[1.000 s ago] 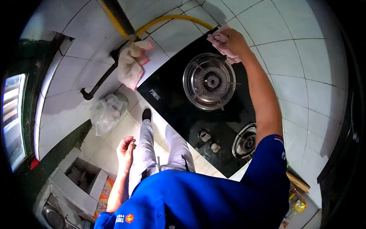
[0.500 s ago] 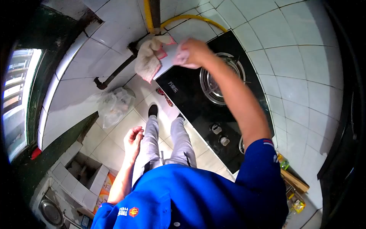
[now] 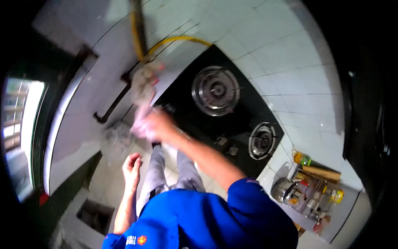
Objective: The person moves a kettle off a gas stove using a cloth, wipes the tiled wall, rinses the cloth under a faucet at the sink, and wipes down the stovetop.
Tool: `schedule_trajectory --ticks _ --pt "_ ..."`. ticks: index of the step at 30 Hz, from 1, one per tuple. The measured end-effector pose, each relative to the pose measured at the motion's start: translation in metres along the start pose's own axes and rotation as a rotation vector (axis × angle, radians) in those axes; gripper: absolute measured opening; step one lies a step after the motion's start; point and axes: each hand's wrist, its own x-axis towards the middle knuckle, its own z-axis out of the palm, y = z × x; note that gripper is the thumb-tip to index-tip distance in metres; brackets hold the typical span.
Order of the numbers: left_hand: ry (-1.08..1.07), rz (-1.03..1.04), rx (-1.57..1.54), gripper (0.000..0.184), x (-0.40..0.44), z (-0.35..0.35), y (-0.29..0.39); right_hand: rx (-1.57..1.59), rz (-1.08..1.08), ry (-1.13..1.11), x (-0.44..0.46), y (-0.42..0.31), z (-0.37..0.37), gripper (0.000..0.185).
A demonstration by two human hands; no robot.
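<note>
Stove point(image 3: 237, 123) = ref pt. for all positions. Right hand point(image 3: 161, 125) is at stove's L corner, by the front edge, gripping a bunched pink cloth point(image 3: 142, 123); blurry, so fingers hard to make out. Cloth is just outside that corner, mostly on the hand's L side; can't tell if it touches stove.

Left hand point(image 3: 132, 164) is well apart from stove, out past the front edge, low nr the person's legs point(image 3: 154, 168). Fingers curled in; can't tell how narrow the grip is.

Lg. burner point(image 3: 218, 90) sits toward stove's back L, sm. burner point(image 3: 262, 141) toward its R end; knobs point(image 3: 222, 140) nr the front edge, btwn the two ends. Cream towel w/ pink trim point(image 3: 142, 86) just beyond stove's L edge, crumpled, nr the pink cloth; can't tell if they touch. Yellow hose point(image 3: 178, 39) runs behind stove to its back corner. Plastic bag point(image 3: 116, 142) off to L of stove, below a dark pipe point(image 3: 112, 107).

R of stove, past sm. burner: round shiny vessel point(image 3: 282, 190), assorted bottles/jars point(image 3: 309, 195) & a wooden board point(image 3: 320, 173), all on the white tabletop point(image 3: 338, 226).
</note>
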Motion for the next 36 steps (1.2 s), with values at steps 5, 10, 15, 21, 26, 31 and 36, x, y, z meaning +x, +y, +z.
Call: schedule_trajectory --ticks 5,10,15,21,26,31,36 --pt "-0.157 0.031 -0.44 0.046 0.025 0.017 0.059 0.192 0.025 0.337 -0.041 -0.059 0.003 0.042" --pt "-0.34 0.164 -0.155 0.032 0.05 0.063 0.103 0.343 0.11 0.282 -0.088 -0.071 -0.02 0.039" --pt "-0.528 0.16 -0.131 0.03 0.034 0.104 0.129 0.738 -0.018 0.783 -0.159 -0.061 -0.126 0.04" --pt "-0.323 0.253 0.067 0.027 0.054 0.105 0.131 0.412 -0.173 1.738 -0.279 0.011 -0.334 0.036" --pt "-0.274 0.481 0.299 0.024 0.076 0.148 0.172 -0.089 -0.482 1.923 -0.361 0.031 -0.483 0.057" --pt "-0.286 0.823 0.532 0.039 0.137 0.236 0.255 -0.089 -0.469 1.868 -0.348 0.036 -0.531 0.051" --pt "-0.255 0.981 0.647 0.056 0.177 0.335 0.355 -0.333 -0.244 1.849 -0.306 0.047 -0.535 0.054"
